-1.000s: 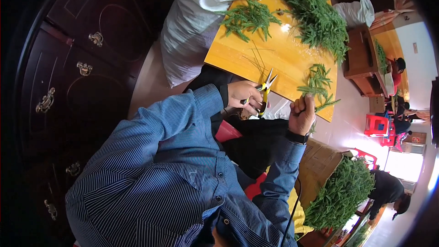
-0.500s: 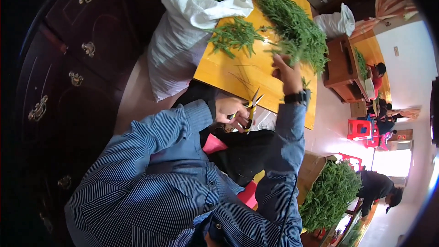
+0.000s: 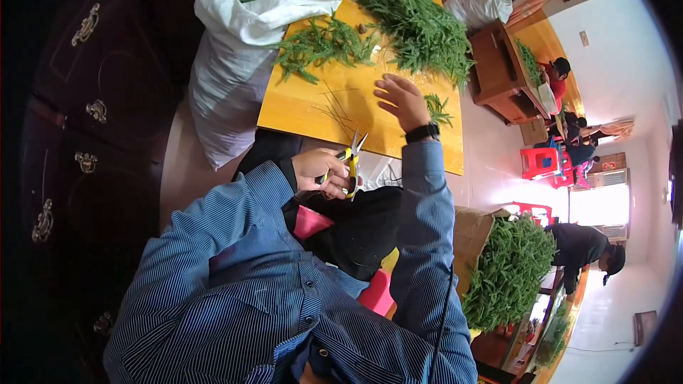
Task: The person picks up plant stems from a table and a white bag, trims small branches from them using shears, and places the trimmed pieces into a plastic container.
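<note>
One pair of pliers (image 3: 353, 161), nose-forward.

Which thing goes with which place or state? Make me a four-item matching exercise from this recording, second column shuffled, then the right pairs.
Column one:
1. Pointed metal pliers with yellow-and-black handles
2. The person's bare right hand
3. Tall, creased white sack
4. Brown cardboard box

Column two:
A. Beside the left edge of the yellow wooden tabletop
B. Held in the person's bare left hand
C. At the person's right, filled with feathery green sprigs
D. Fingers parted, over the tabletop

Pairs: 1-B, 2-D, 3-A, 4-C
</note>
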A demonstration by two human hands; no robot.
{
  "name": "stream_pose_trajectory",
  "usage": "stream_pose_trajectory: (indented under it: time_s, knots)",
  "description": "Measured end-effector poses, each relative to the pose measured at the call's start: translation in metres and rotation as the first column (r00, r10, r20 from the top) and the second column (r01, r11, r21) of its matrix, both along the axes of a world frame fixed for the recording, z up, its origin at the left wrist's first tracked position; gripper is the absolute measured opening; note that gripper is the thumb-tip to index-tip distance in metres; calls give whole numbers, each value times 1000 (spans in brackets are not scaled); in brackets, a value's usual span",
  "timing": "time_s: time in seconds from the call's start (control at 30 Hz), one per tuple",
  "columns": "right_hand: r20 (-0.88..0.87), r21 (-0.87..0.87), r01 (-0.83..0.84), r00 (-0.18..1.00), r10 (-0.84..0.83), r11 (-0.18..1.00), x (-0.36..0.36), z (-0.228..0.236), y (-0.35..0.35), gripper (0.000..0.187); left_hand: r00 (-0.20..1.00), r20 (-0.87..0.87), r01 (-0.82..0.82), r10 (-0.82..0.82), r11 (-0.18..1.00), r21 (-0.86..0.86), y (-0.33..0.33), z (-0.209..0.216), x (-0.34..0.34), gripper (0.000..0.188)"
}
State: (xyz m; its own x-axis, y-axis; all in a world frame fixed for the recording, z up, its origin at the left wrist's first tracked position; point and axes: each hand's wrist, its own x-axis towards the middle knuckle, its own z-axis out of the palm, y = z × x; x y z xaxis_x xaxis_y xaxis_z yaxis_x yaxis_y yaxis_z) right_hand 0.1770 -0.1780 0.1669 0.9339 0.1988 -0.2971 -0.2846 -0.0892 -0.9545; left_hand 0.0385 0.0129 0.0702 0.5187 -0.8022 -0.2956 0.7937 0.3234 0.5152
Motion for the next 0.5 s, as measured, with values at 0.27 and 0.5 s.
stream_pose_trajectory:
  time_s: [0.27, 0.5]
  knots:
    - [522, -472, 478, 829, -203, 741, -9, -19, -145, 36, 1000, -15, 0, 0, 1000, 0, -2, 2, 1, 34]
    - [563, -780, 563, 822, -86, 275, -15, -72, -159, 44, 1000, -18, 6, -6, 999, 37, -4, 5, -4, 30]
